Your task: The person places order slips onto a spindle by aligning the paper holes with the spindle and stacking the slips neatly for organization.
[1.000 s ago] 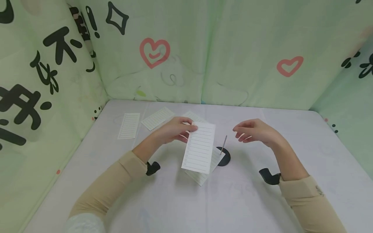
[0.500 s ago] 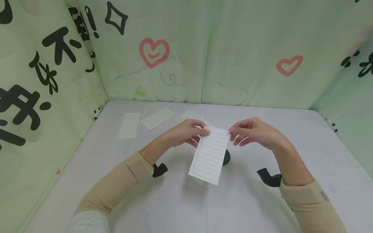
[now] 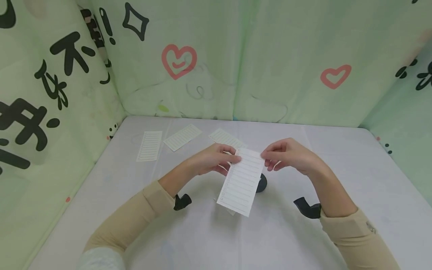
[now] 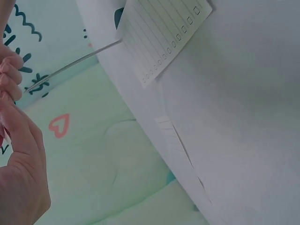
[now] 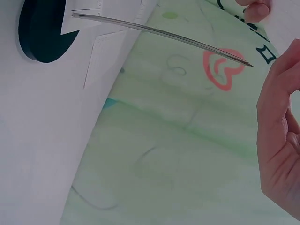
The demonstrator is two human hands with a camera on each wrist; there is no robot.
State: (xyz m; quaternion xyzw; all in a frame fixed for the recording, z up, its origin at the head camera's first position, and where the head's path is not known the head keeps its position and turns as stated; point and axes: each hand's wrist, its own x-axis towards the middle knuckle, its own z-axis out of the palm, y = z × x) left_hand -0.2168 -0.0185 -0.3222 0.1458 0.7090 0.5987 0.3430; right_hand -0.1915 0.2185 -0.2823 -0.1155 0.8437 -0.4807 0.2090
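**Both hands now at the top of the lined slip, above the spike**

We see the lined slip (image 3: 241,182) held up over the middle of the table, its top edge pinched between the thumb and fingers of the left hand (image 3: 216,159). A second ago that hand held the slip alone, further left, with the metal spike (image 5: 161,33) showing bare to the right of it. Half a second ago the slip had moved right, in front of the spike. Now it sits slightly lower and nearer, hiding the spike in the head view, so that only an edge of the black round base (image 3: 261,182) shows at its right side.

The right hand (image 3: 287,155) hovered well apart a second ago with relaxed fingers. It has closed in since, and its curled fingertips now meet the slip's top right corner; we cannot tell from these views how firmly it pinches. The right wrist view shows the spike rising slantwise from the base through a slip already impaled (image 5: 86,11) there.

The table (image 3: 303,232) is covered in pale white-grey cloth. Three more lined slips lie flat toward its far left: one at the left (image 3: 149,145), one angled beside it (image 3: 182,137), one just behind the left hand (image 3: 225,137). A light green fabric backdrop (image 3: 253,56), printed with pink hearts and black characters, encloses the table on three sides.
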